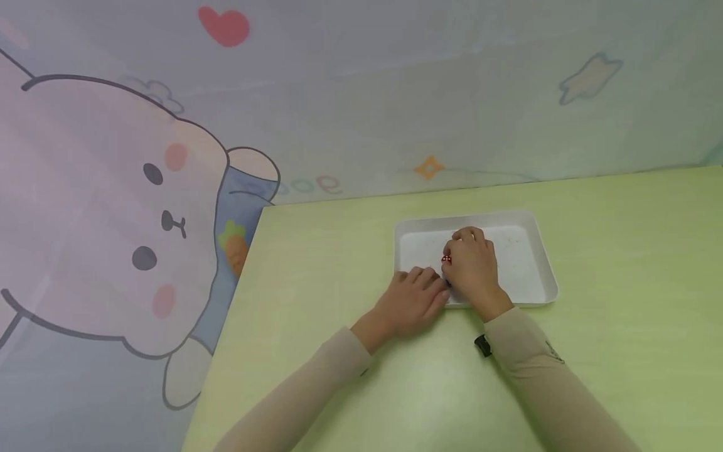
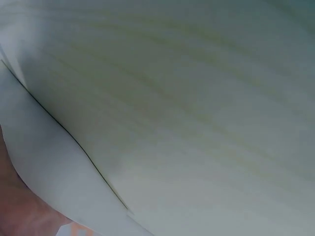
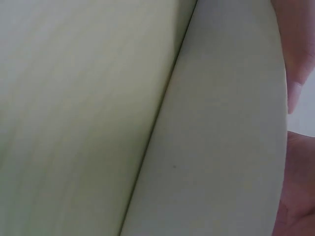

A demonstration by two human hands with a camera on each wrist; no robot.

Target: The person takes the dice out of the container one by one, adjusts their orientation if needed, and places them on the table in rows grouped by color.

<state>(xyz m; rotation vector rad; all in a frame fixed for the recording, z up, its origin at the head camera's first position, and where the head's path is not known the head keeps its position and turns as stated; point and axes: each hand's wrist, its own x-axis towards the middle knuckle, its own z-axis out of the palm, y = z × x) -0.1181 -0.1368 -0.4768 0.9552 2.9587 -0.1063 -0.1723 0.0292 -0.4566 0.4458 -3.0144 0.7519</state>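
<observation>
A shallow white tray point(image 1: 522, 263) lies on the table under both hands. My right hand point(image 1: 473, 263) is over its middle, fingers bent downward, and pinches a small red thing with white spots point(image 1: 446, 258); its kind is too small to tell. My left hand point(image 1: 409, 301) lies across the near left rim, fingertips inside the tray, their undersides hidden. Between the hands a small dark bit point(image 1: 449, 284) shows, mostly covered. In the left wrist view, the tray's wall point(image 2: 54, 142) hides most of the hand; the right wrist view likewise shows the wall point(image 3: 221, 118) and partial fingers point(image 3: 298, 49).
The tray stands on a yellow-green table point(image 1: 339, 245). Behind the table's far edge hangs a pale printed cloth point(image 1: 395, 113) with a cartoon animal, which also falls along the left side. A small black device point(image 1: 482, 345) sits at the right wrist.
</observation>
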